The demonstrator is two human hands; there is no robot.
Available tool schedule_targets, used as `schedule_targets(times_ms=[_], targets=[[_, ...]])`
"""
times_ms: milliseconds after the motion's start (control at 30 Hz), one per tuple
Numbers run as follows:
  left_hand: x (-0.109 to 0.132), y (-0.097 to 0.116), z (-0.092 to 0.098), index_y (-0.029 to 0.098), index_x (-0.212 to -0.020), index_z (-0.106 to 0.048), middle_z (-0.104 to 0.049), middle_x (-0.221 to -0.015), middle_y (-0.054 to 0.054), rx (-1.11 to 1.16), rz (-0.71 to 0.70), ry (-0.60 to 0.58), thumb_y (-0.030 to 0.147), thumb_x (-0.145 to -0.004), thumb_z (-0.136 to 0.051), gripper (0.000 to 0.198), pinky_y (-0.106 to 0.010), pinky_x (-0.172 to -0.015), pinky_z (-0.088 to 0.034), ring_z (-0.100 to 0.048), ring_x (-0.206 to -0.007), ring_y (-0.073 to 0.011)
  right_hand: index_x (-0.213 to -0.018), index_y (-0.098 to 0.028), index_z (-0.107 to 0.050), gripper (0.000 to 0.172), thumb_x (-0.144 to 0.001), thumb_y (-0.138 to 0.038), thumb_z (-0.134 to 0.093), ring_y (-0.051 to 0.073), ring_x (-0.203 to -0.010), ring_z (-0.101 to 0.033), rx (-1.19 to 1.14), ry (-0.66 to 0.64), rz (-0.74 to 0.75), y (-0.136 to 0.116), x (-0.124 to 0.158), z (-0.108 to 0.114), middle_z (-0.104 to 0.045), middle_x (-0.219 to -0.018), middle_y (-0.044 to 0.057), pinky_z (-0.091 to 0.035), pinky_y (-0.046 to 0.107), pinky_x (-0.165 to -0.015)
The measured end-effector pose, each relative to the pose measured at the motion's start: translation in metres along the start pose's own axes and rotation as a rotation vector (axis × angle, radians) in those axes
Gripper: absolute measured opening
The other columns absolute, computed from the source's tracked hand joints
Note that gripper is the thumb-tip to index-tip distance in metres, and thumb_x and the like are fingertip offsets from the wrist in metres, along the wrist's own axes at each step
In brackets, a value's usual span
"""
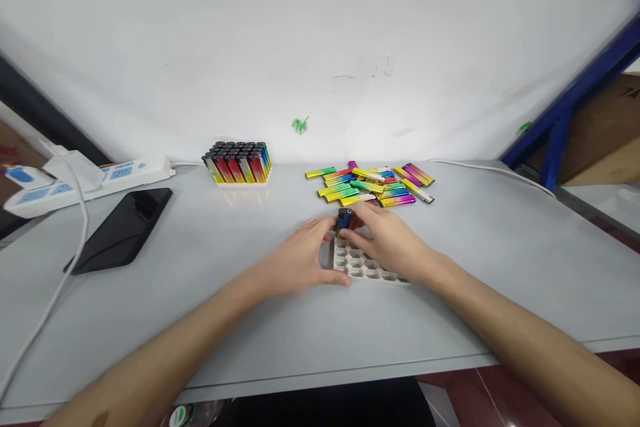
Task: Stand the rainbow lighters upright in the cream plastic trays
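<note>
A whitish tray with rows of slots [356, 263] lies on the table in front of me. My left hand [305, 255] grips its left side, thumb at the near edge and fingers at the far corner. My right hand [390, 240] holds a blue lighter with a black top [344, 219] upright at the tray's far left corner. Whether the lighter's base is inside a slot, I cannot tell. The near slots hold nothing, while the right hand covers part of the far rows. Just beyond lies a loose pile of shiny multicoloured lighters [367, 185].
At the back left stands a second tray packed with upright lighters [237, 163]. A black phone [125, 227] lies on the left by a white power strip [120, 177] and a white cable [83, 213]. A white wall [320, 47] closes off the table's back.
</note>
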State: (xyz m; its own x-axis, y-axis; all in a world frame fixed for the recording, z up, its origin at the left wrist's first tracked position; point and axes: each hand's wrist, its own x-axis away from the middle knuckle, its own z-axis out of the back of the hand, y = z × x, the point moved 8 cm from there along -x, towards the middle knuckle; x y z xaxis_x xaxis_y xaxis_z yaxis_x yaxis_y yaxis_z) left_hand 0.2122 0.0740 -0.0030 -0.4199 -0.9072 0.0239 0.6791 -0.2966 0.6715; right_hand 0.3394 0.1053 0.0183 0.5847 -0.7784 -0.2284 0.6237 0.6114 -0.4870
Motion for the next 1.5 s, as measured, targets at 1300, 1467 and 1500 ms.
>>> schedule_targets(times_ms=[1300, 1467, 1500], targets=[[-0.002, -0.017, 0.026, 0.023, -0.11, -0.055, -0.065, -0.124, -0.011, -0.127, -0.016, -0.003, 0.064, -0.07, -0.081, 0.063, -0.042, -0.093, -0.051, -0.062, -0.115, -0.0338, -0.09, -0.021, -0.067, 0.028, -0.088, -0.049, -0.072, 0.024, -0.094, -0.066, -0.587, 0.063, -0.278, 0.082, 0.005, 0.066, -0.073, -0.096, 0.006, -0.052, 0.039, -0.086], [-0.002, -0.015, 0.026, 0.022, -0.108, -0.054, -0.064, -0.124, -0.011, -0.141, -0.013, -0.006, 0.064, -0.072, -0.079, 0.061, -0.043, -0.094, -0.05, -0.061, -0.116, -0.0341, -0.084, -0.023, -0.052, 0.029, -0.087, -0.043, -0.073, 0.014, -0.059, -0.057, -1.056, 0.255, -0.42, 0.086, 0.004, 0.05, -0.059, -0.073, -0.003, -0.053, 0.032, -0.058], [-0.002, -0.014, 0.026, 0.022, -0.108, -0.054, -0.064, -0.124, -0.011, -0.141, -0.013, -0.007, 0.064, -0.072, -0.079, 0.06, -0.042, -0.094, -0.05, -0.061, -0.116, -0.0341, -0.084, -0.024, -0.051, 0.03, -0.088, -0.045, -0.071, 0.011, -0.051, -0.048, -1.094, 0.26, -0.449, 0.085, 0.003, 0.044, -0.053, -0.068, -0.005, -0.045, 0.026, -0.048]])
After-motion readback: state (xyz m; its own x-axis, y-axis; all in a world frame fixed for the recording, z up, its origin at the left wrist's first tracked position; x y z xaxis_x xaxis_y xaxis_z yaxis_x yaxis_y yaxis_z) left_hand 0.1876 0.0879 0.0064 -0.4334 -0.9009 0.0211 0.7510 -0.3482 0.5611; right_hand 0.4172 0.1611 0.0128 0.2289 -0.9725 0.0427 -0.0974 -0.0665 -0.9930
